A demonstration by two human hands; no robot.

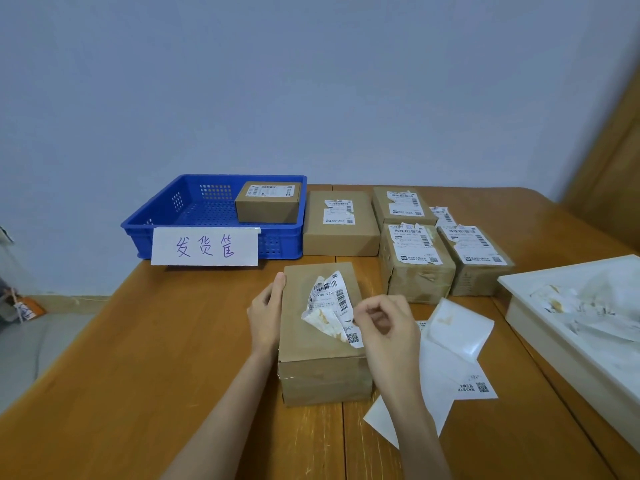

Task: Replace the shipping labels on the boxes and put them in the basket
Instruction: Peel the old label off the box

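The brown box (pixel 320 341) lies on the wooden table (pixel 138 358) between the two hands, with the blue basket (pixel 194 216) far behind them. The left hand (pixel 266 313) lies flat and straight against the box's left side. The right hand (pixel 384 327) curls its fingers and pinches the torn label (pixel 334 306), half peeled off the box top.

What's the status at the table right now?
Left hand steadies box. Right hand pinches half-peeled label. Basket holds one box. Nothing blocking.
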